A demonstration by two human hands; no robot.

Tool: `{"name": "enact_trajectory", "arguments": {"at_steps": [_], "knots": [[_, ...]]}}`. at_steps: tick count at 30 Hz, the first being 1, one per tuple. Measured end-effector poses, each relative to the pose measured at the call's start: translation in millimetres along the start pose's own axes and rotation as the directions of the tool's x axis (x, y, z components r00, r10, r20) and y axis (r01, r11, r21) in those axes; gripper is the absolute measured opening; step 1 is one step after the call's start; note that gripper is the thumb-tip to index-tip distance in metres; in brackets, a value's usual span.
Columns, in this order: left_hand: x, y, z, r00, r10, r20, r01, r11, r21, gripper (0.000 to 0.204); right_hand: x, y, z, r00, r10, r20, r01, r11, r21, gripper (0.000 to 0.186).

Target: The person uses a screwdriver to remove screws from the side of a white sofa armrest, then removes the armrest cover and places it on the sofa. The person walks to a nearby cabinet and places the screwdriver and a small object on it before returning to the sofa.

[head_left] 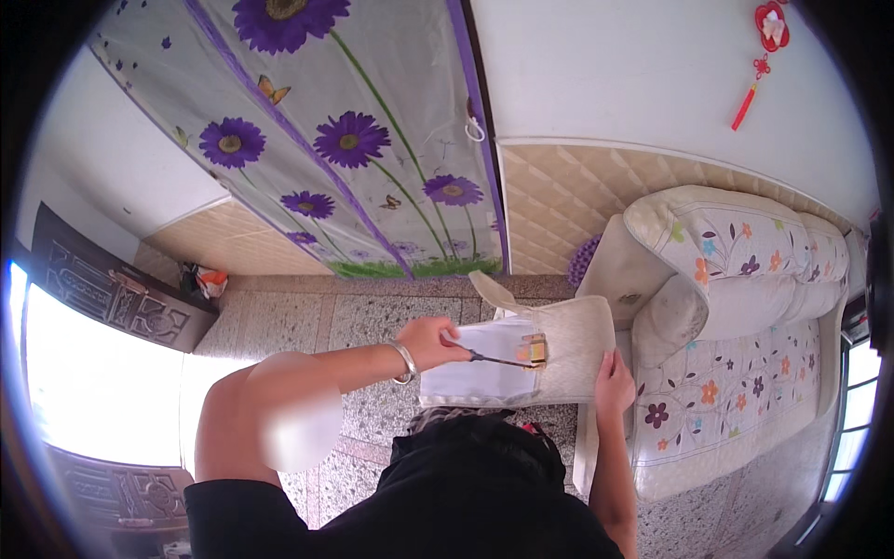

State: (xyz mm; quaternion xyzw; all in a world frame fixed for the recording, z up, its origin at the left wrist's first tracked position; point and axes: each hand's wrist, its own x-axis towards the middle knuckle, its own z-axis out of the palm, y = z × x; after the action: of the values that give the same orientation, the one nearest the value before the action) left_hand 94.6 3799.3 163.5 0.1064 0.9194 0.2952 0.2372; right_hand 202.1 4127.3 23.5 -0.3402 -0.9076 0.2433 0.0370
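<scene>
In front of my body is a cream patterned, padded-looking piece with a white panel on its left part. A cream flap sticks up at its far left corner. My left hand, with a silver bangle at the wrist, is closed on a slim dark tool. The tool's far end reaches a small gold-coloured square piece where the white and cream parts meet. My right hand grips the right edge of the cream piece, its thumb on top and its other fingers partly hidden.
A sofa with a flowered cover stands close on the right. Ahead hangs a door curtain with purple flowers. At the left is a dark carved door, with a bag beside it. The floor is speckled stone.
</scene>
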Motion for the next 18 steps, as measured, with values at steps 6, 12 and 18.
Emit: {"name": "enact_trajectory", "arguments": {"at_steps": [6, 12, 18], "knots": [[-30, 44, -7, 0.546, 0.734, 0.405, -0.755, 0.222, 0.617, 0.024, 3, 3, 5, 0.994, -0.112, 0.005, 0.112, 0.994, 0.012, 0.048], [-30, 31, 8, 0.808, 0.582, 0.092, -0.548, 0.685, 0.481, 0.022, 4, 0, -7, 0.999, -0.025, 0.031, 0.025, 0.999, -0.02, 0.046], [-22, 20, -7, 0.982, -0.103, 0.16, 0.059, 0.964, 0.261, 0.04, -1, 7, -3, 1.0, -0.019, 0.01, 0.019, 1.0, -0.004, 0.047]]}}
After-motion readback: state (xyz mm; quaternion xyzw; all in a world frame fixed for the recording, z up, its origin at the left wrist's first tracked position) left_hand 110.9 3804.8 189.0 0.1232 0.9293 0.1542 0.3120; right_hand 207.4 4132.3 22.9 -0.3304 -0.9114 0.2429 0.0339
